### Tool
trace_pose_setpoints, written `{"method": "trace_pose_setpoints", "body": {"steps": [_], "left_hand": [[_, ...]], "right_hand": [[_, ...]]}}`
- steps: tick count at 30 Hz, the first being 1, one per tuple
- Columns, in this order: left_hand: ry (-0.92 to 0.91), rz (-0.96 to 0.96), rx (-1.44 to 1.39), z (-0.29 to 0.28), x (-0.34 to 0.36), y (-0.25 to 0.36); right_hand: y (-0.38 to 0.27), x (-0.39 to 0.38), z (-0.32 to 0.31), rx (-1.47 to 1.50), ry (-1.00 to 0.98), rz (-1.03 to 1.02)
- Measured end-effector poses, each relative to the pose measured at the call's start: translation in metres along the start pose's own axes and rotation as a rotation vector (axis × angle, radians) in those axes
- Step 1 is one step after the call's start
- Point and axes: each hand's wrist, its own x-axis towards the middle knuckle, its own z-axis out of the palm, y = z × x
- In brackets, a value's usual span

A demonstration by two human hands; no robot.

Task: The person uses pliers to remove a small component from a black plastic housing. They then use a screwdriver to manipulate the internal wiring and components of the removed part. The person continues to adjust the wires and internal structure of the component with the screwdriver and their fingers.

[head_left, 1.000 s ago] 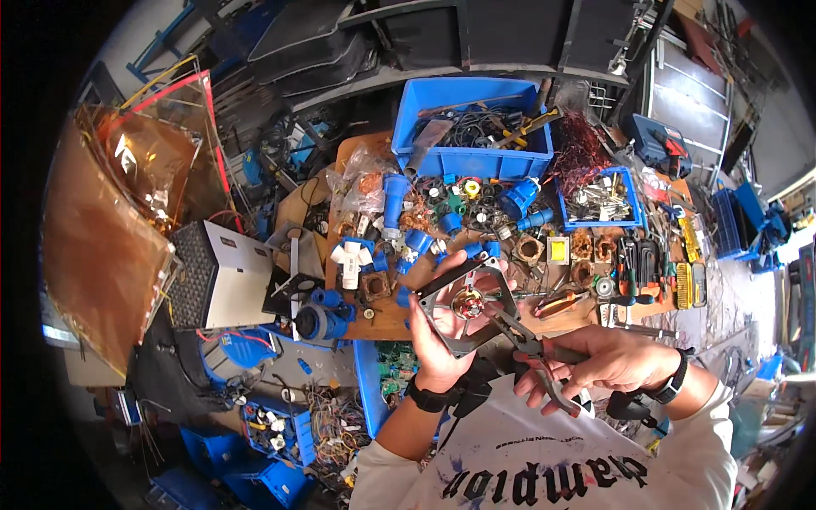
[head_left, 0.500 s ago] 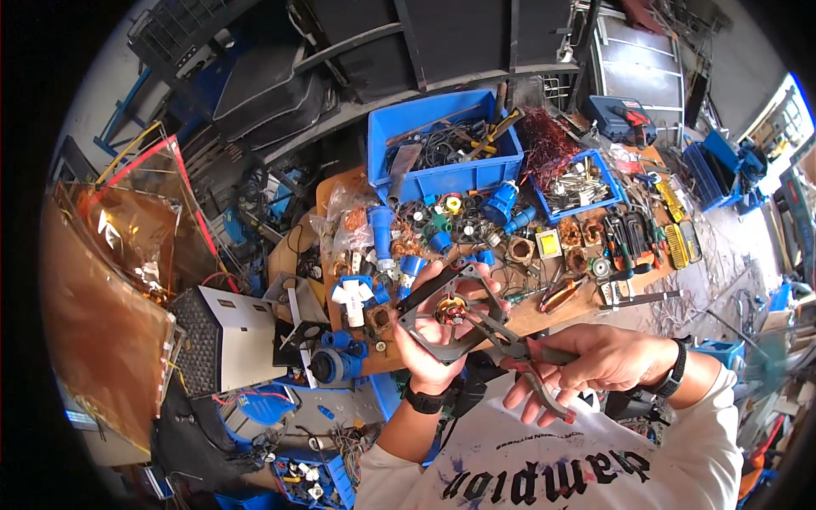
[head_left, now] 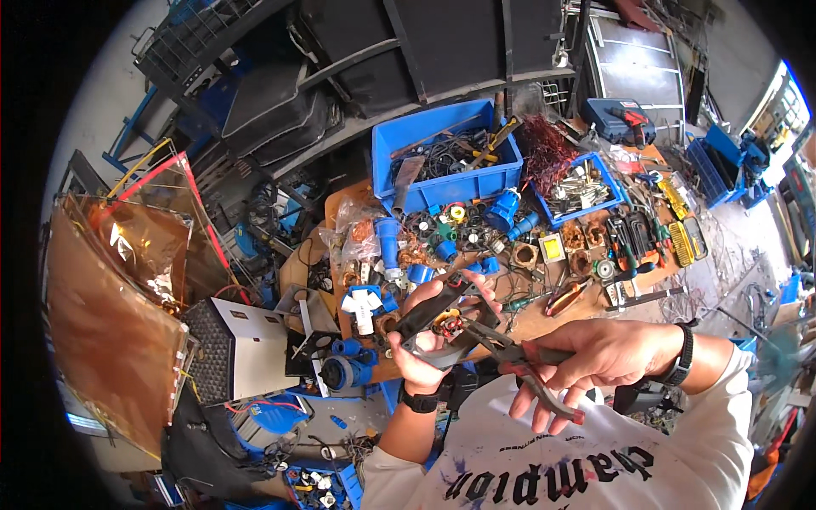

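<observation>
My left hand is wrapped round a dark square fan frame, holding it tilted over the table's near edge. At the frame's centre sits a small motor core with copper-coloured and red parts and no blades on it. My right hand grips pliers with grey and red handles, some of its fingers stretched out below the lower handle. The jaws of the pliers reach into the frame, right beside the motor core. Whether they pinch a piece of it I cannot tell.
Behind my hands the wooden table carries blue plug fittings, a big blue crate of cables and tools, and a smaller blue tray of metal parts. Red-handled pliers and several screwdrivers lie rightward. A white box stands left.
My left hand has tipped the fan frame, so one side shows more of its edge. The pliers have stayed at the motor core. The whole view has shifted slightly.
</observation>
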Motion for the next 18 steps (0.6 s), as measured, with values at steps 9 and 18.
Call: {"method": "trace_pose_setpoints", "body": {"steps": [9,18], "left_hand": [[-0.035,0.004,0.041,0.005,0.005,0.003],[-0.036,0.041,0.041,0.004,0.004,-0.010]], "right_hand": [[-0.003,-0.004,-0.003,-0.035,-0.013,-0.011],[0.004,-0.001,0.000,-0.105,0.110,-0.037]]}}
